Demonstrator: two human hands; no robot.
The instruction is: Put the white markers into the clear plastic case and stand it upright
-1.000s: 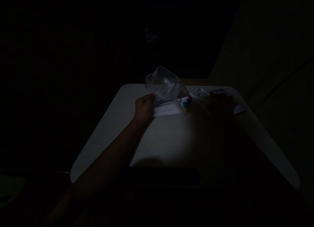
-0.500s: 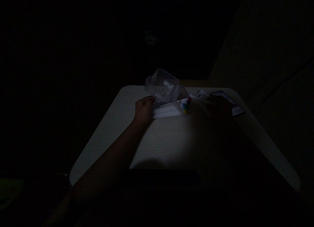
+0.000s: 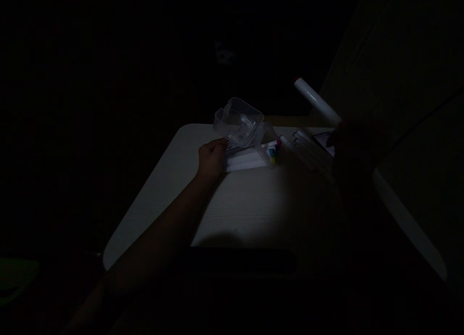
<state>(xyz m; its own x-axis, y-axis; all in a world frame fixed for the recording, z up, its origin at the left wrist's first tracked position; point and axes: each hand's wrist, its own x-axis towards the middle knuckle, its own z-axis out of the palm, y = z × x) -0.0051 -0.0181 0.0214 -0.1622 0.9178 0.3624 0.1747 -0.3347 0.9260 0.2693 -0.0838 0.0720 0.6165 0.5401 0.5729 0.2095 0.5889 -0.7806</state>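
My left hand (image 3: pixel 211 157) is closed around the near-left end of a clear plastic case (image 3: pixel 237 120) lying on its side, its lid swung up. Inside the case are several white markers (image 3: pixel 244 163) with coloured ends, among them pink, blue and yellow, pointing right. Over the table's right side my right hand (image 3: pixel 357 146), very dark, is closed on a white marker (image 3: pixel 317 100) with a red end, raised and pointing up to the left. Below it on the table lie a few more white markers (image 3: pixel 295 149), partly in shadow.
A phone-like flat object with a lit face (image 3: pixel 324 142) lies at the far right, partly hidden by my right hand. The white table (image 3: pixel 246 199) has a dark slot (image 3: pixel 242 261) along its near edge. Something green (image 3: pixel 16 277) shows at lower left. Surroundings are very dark.
My right hand has risen from the markers at the far right, moving up and right, with a white marker in it. My left hand and the case have stayed nearly still.
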